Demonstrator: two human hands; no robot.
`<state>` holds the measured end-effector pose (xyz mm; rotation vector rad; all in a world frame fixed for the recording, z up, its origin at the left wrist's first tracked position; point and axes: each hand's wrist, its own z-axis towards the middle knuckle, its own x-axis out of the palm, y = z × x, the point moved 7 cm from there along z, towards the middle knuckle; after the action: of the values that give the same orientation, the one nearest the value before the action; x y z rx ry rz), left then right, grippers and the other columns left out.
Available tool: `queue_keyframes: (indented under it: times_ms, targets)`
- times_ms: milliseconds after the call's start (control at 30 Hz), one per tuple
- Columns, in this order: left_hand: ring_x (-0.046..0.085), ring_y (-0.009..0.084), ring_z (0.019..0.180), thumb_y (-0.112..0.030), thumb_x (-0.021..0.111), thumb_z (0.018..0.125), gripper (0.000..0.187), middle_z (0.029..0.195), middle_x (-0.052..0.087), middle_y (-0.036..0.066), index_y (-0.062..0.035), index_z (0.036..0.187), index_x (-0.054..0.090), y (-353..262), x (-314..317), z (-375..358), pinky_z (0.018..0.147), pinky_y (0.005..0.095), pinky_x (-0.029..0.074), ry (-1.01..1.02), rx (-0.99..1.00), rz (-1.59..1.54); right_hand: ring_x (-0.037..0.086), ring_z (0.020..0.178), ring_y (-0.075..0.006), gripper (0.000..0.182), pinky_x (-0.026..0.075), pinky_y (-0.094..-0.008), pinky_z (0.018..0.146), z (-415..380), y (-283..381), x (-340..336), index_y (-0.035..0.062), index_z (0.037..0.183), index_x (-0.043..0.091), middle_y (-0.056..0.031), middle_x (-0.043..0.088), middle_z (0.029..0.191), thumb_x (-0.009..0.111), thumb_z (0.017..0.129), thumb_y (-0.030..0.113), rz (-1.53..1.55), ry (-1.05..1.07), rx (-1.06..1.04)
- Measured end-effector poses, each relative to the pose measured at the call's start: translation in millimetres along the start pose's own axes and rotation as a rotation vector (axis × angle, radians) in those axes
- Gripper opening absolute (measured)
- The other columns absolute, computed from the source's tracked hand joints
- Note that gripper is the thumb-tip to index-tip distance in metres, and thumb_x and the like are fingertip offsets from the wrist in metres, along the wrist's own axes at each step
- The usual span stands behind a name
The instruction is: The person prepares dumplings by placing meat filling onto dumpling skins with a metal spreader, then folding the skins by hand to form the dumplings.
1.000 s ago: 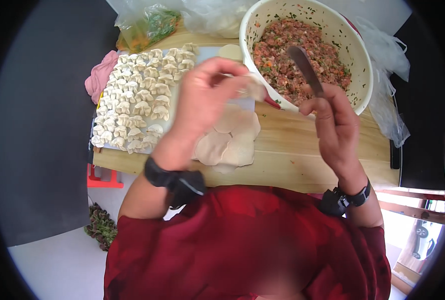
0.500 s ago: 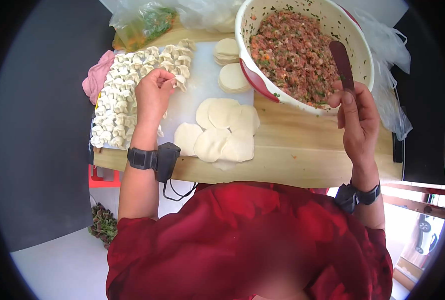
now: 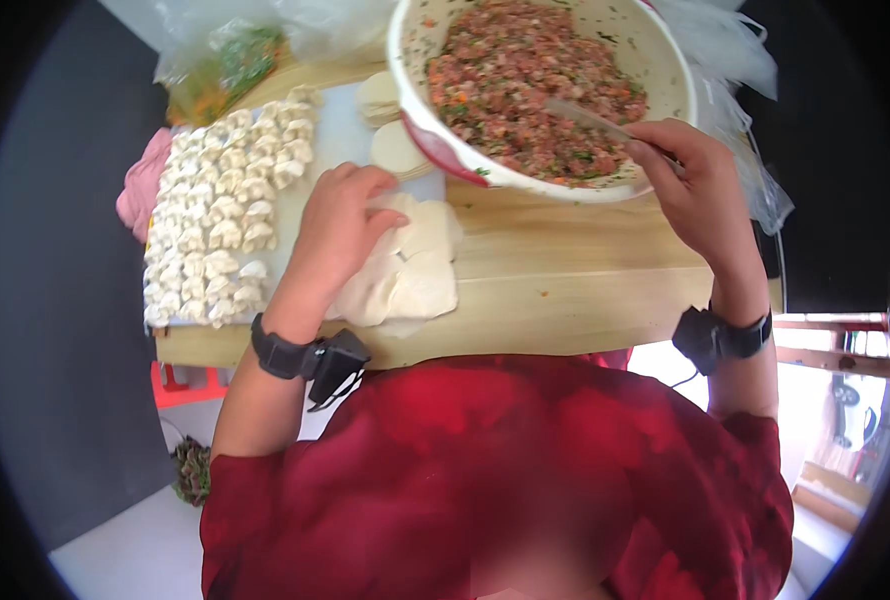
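My left hand [image 3: 343, 232] reaches over the overlapping round dumpling wrappers [image 3: 427, 282] at the front of the board. Its thumb and forefinger are apart at the wrappers' upper edge; the other fingers are partly hidden. My right hand [image 3: 693, 180] grips a flat filling spatula [image 3: 587, 116], whose tip reaches into the meat filling [image 3: 515, 75]. That filling, pink with green and orange bits, lies in a large white bowl [image 3: 673, 85] with red handles. Rows of folded dumplings [image 3: 227, 208] cover the left part of the white board [image 3: 343, 125].
Two stacks of wrappers [image 3: 398, 150] sit beside the bowl. Behind the dumplings lies a plastic bag with greens and orange bits [image 3: 230, 70]. A pink cloth [image 3: 145, 185] is at the left, and clear plastic bags [image 3: 730, 50] are at the right of the wooden table [image 3: 525, 270].
My left hand has let go of a dumpling among the rows and moved right to the wrappers. My right hand has lowered the spatula from upright into the filling. The view has shifted.
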<state>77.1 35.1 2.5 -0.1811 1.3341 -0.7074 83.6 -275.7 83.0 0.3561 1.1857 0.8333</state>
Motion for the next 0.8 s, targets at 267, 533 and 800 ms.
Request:
queue_keyframes:
  times_ms: [267,533,800]
  targets:
    - [0.060,0.0154,0.079,0.004,0.074,0.072,0.019,0.082,0.058,0.006,0.0005,0.086,0.062,-5,6,8,0.067,0.0265,0.052,0.084,-0.016,-0.056,0.063,0.075,-0.0365,0.011,0.050,-0.0444,0.070,34,-5,13,0.0030,0.082,0.069,-0.0165,0.066,0.077,0.061,0.077,0.009,-0.433,0.185,-0.209]
    - [0.062,0.0111,0.089,-0.002,0.062,0.089,0.017,0.098,0.065,0.004,-0.0043,0.105,0.057,19,11,-1,0.076,0.0244,0.050,0.103,-0.300,-0.887,0.062,0.076,-0.0347,0.010,0.049,-0.0408,0.071,34,-12,52,0.0011,0.080,0.069,-0.0147,0.065,0.077,0.060,0.076,0.005,-0.508,0.506,-0.110]
    - [0.065,0.0150,0.092,-0.006,0.065,0.089,0.017,0.099,0.066,0.007,-0.0042,0.105,0.058,-3,33,-13,0.082,0.0307,0.055,0.157,-0.588,-1.275,0.056,0.069,-0.0407,0.007,0.047,-0.0457,0.064,29,-2,44,0.0007,0.068,0.062,-0.0199,0.057,0.067,0.057,0.071,0.004,-0.200,0.316,-0.243]
